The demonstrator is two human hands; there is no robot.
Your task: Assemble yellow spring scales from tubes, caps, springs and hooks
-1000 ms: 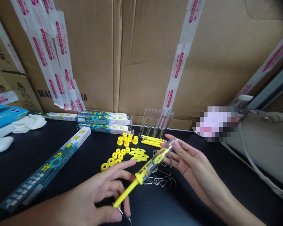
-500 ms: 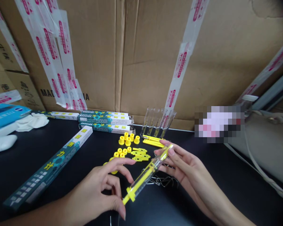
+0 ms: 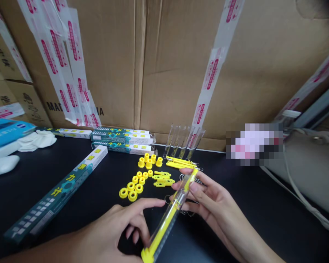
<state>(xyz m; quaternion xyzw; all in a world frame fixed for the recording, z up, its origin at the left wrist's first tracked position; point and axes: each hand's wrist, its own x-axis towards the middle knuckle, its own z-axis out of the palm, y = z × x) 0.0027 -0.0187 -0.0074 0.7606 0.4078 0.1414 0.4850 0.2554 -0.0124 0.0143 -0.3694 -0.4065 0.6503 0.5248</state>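
A clear-tubed spring scale with a yellow inner rod and a yellow collar slants between my two hands. My right hand pinches its upper yellow end between thumb and fingers. Down at the collar, my left hand grips the lower end, its index finger stretched along towards the tube; the thumb tip is cut off by the frame. Beyond my hands lie yellow flanged caps, small yellow rings and flat yellow pieces. Wire hooks are partly hidden behind my right hand.
Clear tubes stand against the cardboard wall, with yellow rods in front. Printed boxes are stacked at the back; one long box lies to the left. A bag sits at the right.
The spring scale's lower end has moved down and nearer, and it stands steeper. My left hand has lowered with it, uncovering yellow rings. My right hand has shifted slightly left.
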